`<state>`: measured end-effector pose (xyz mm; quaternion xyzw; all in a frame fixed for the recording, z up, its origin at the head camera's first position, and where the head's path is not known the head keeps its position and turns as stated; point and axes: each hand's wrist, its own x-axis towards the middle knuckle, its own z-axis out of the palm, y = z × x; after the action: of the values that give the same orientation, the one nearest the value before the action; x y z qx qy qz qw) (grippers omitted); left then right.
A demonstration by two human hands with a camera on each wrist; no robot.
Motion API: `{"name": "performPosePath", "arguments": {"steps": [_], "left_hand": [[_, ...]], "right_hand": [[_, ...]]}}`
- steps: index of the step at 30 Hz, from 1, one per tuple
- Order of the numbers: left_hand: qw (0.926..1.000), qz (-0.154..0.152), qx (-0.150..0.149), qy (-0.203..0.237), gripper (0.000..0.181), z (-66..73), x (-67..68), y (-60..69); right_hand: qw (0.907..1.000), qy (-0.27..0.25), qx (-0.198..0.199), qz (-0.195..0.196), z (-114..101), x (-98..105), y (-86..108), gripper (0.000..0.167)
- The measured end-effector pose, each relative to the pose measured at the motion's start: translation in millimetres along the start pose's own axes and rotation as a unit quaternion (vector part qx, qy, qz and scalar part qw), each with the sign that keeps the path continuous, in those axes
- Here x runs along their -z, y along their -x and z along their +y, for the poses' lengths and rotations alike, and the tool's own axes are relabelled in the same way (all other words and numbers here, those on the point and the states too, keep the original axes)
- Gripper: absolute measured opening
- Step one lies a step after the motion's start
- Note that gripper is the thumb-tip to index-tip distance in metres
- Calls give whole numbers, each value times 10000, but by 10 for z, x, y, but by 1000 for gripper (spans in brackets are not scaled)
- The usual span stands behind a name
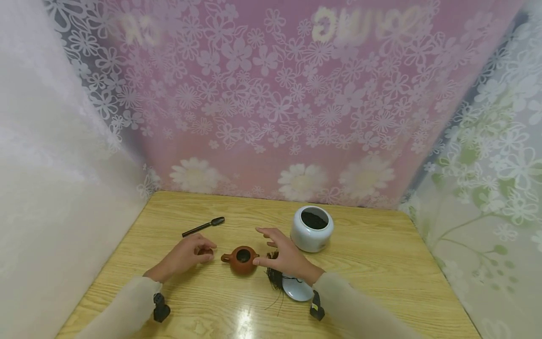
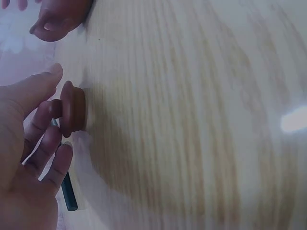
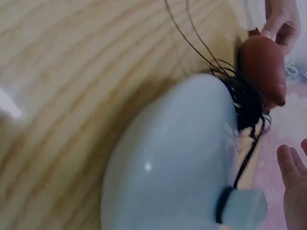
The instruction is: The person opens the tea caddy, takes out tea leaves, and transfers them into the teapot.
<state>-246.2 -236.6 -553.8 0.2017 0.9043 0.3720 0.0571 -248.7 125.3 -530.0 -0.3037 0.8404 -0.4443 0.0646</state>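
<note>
A small reddish-brown clay teapot [image 1: 244, 267] stands uncovered on the table between the two hands, its handle toward the left hand. The left hand [image 1: 186, 255] hovers over the small teapot lid [image 2: 73, 109], fingers loosely bent around its knob; thumb and lid are apart in the left wrist view. That lid lies on the table, mostly covered by the hand from above. My right hand [image 1: 290, 256] is spread with straight fingers, its thumb tip overlapping the teapot's spout side; whether they touch, I cannot tell. Below it lies a white porcelain jar lid [image 3: 168, 158] with a dark tassel [image 3: 247, 103].
A white jar [image 1: 311, 238] holding dark loose contents, like tea leaves, stands behind the right hand. Beyond the left hand lies a dark scoop [image 1: 203, 227]. The wooden table [image 1: 372, 273] meets flowered cloth [image 1: 271, 117] at the back and sides.
</note>
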Motion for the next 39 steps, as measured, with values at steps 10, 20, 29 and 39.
{"name": "performPosePath", "arguments": {"steps": [10, 20, 29, 39], "left_hand": [[9994, 106, -220, -237, 21, -104, -12, 39], [9996, 191, -113, -195, 11, -186, -40, 54], [9989, 235, -391, -125, 15, -230, -51, 94], [9985, 398, -361, 129, 12, -181, -19, 52]], "right_hand": [[9973, 390, -265, -560, 0, -255, -19, 90], [9964, 444, -266, -673, 39, -308, -35, 87], [9970, 262, -204, -705, 59, -318, -35, 78], [9976, 265, -114, -633, 66, -325, -45, 72]]}}
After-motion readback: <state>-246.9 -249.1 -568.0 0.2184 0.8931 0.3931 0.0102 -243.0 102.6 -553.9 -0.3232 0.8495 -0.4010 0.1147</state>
